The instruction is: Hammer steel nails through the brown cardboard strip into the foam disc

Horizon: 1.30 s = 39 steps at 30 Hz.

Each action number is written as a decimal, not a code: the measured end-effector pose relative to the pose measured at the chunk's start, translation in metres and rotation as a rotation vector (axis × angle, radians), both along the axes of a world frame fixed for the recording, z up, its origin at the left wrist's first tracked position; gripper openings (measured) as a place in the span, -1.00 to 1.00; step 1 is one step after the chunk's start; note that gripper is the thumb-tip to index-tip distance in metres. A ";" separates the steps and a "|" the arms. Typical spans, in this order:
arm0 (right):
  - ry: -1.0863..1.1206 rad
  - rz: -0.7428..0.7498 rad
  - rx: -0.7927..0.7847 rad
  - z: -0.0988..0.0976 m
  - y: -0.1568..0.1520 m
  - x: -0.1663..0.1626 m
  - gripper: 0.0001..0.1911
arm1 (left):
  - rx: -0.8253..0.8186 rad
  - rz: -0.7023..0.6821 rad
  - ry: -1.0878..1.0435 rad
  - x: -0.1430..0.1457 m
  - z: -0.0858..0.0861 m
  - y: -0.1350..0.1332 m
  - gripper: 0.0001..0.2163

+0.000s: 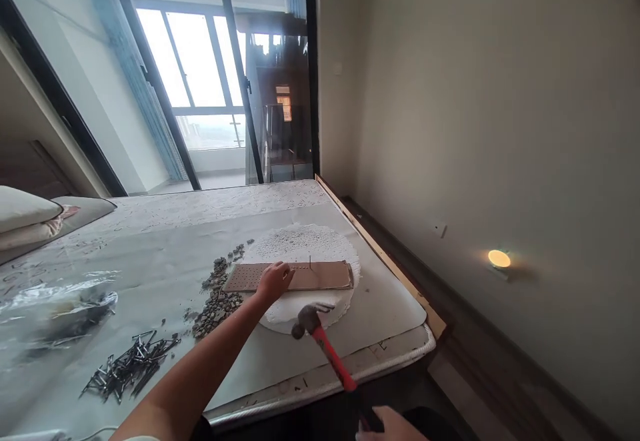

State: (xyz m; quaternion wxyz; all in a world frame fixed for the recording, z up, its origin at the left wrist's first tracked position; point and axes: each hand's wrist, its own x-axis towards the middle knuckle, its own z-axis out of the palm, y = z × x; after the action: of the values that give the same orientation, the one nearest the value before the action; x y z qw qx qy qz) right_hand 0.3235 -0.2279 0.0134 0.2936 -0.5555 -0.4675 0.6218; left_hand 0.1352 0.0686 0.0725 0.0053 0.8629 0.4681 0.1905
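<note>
Right hand clasps hammer low, presumably for leverage; left hand, finger closure indeterminable, apparently steadies board

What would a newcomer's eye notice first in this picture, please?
A red-handled hammer stands out first, held in the right grip at the bottom. Next comes the brown board on the round white pad, with one nail standing upright on it. At lower left lies a heap of dark nails.
</note>
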 end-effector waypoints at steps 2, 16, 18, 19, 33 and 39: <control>0.017 -0.074 -0.045 0.029 0.013 0.012 -0.75 | 0.036 -0.040 0.019 -0.011 -0.005 -0.005 -0.77; -0.118 -0.157 -0.242 0.159 0.160 0.030 -0.70 | 0.032 -0.030 0.030 -0.025 -0.027 -0.008 -0.81; -0.122 -0.142 -0.312 0.151 0.166 0.024 -0.69 | 0.050 -0.038 0.039 -0.026 -0.029 -0.008 -0.82; -0.127 -0.137 -0.338 0.147 0.167 0.022 -0.68 | 0.058 -0.039 0.041 -0.027 -0.030 -0.007 -0.82; -0.148 -0.165 -0.367 0.146 0.156 0.009 -0.69 | 0.096 -0.051 0.021 -0.030 -0.035 -0.007 -0.81; -0.090 -0.162 -0.168 0.161 0.155 0.015 -0.75 | 0.132 -0.062 0.034 -0.031 -0.037 -0.007 -0.79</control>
State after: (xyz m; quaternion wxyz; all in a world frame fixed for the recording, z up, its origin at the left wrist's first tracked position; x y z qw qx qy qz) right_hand 0.3381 -0.0731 0.1749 0.2740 -0.6413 -0.3803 0.6075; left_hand 0.1042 0.0615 0.0356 -0.0536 0.8785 0.4276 0.2061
